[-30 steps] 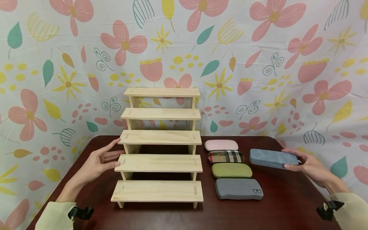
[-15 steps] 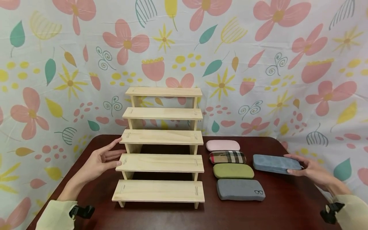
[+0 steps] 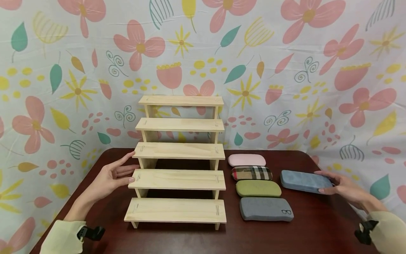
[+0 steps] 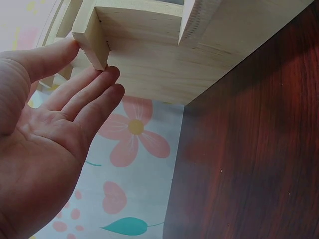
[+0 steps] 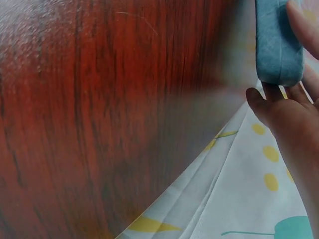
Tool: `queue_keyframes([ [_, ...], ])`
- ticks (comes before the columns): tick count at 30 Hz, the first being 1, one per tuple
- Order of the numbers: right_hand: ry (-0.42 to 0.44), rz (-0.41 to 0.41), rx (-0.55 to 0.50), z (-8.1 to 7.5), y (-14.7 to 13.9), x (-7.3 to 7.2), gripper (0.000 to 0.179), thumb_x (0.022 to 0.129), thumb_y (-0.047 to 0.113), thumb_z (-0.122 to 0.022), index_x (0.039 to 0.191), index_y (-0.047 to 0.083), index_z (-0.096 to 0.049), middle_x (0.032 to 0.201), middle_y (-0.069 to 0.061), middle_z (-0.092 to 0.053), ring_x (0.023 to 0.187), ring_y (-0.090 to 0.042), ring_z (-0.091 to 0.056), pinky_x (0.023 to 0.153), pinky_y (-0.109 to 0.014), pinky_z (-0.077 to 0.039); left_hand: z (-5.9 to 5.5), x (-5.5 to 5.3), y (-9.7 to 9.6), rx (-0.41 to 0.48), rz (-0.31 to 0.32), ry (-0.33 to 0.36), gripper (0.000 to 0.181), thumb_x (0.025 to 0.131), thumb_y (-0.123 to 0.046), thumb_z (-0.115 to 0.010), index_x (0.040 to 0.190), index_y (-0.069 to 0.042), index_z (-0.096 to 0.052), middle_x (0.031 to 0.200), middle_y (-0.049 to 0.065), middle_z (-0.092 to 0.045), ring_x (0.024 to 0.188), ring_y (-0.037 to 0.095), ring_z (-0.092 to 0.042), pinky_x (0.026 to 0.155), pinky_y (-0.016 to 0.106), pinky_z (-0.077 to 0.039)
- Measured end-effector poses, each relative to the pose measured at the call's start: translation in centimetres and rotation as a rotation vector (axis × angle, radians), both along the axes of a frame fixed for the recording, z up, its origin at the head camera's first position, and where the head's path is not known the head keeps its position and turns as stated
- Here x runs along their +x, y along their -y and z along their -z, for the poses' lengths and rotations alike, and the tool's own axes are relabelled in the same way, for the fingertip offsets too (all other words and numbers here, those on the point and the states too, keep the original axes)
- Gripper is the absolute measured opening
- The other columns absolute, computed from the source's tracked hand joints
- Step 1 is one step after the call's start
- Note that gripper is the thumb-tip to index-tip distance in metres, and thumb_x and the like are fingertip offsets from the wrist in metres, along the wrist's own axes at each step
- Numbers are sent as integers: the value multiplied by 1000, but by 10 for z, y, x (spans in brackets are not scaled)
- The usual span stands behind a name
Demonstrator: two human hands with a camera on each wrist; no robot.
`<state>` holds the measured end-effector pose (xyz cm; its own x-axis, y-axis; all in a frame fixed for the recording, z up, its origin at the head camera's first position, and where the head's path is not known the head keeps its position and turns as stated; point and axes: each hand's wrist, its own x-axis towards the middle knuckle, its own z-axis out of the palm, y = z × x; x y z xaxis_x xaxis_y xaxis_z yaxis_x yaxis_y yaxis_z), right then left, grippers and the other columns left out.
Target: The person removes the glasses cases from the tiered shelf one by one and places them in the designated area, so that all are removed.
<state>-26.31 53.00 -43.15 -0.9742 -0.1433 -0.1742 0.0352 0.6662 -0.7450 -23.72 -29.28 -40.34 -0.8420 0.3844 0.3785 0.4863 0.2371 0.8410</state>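
Observation:
A five-step pale wooden display stand [image 3: 179,178] stands left of centre on the table. My left hand [image 3: 109,178] is at its left side, fingers fairly straight, with thumb and fingertips touching the ends of the middle steps. In the left wrist view, the thumb and fingers of the left hand [image 4: 55,134] meet the end of a step board [image 4: 92,42]. At the right, my right hand [image 3: 344,188] holds a blue glasses case [image 3: 304,181] by its right end, thumb in front and fingers behind. The right wrist view catches part of the blue case [image 5: 279,45] at the upper right.
Right of the stand lies a column of glasses cases: pink [image 3: 246,160], plaid [image 3: 251,173], green [image 3: 258,188] and grey [image 3: 266,209] with a spectacles print. The dark red wooden table [image 3: 253,236] meets a floral cloth [image 3: 203,46] behind and at the sides.
The blue glasses case has moved slightly down and to the right with my right hand, mostly in the first half second. The left hand stays at the stand; the head view has shifted a little.

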Motion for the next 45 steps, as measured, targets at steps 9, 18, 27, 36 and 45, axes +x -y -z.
queue_keyframes([
  [9, -2, -12, 33, 5, -1, -3, 89, 98, 25, -77, 161, -10, -25, 162, -44, -8, 141, -62, -20, 100, -74, -32, 0, 0, 0, 4, 2, -5, 86, 94, 7, -75, 167, -9, -31, 152, 0, -57, 127, 12, -64, 83, 33, -61],
  [18, 10, -32, -18, 13, -6, -3, 82, 99, 18, -75, 159, -10, -27, 162, -41, -6, 138, -57, -18, 101, -70, -30, -2, 0, -2, 0, 4, -5, 86, 94, 7, -75, 167, -10, -32, 153, -3, -56, 128, 14, -64, 84, 33, -61],
  [27, 10, -54, -64, 16, -8, -4, 78, 99, 14, -73, 161, -4, -30, 163, -41, -3, 139, -59, -12, 101, -78, -22, -1, 1, 0, 1, 2, 3, 87, 94, 7, -75, 167, -9, -30, 152, -6, -56, 127, 12, -64, 83, 34, -61],
  [36, -40, -70, 21, 11, -8, -2, 76, 100, 18, -73, 161, -5, -32, 163, -38, -15, 136, -25, -33, 96, -52, -38, 0, 0, 0, -6, -4, -2, 87, 94, 7, -75, 167, -11, -32, 150, 14, -58, 126, 11, -64, 83, 34, -61],
  [45, -20, -56, -24, 16, -9, -1, 76, 101, 16, -72, 162, -4, -29, 163, -40, -8, 139, -54, -19, 99, -72, -30, -1, 0, -1, -5, 3, -5, 87, 94, 8, -75, 167, -10, -31, 147, 31, -54, 127, 12, -64, 83, 33, -61],
])
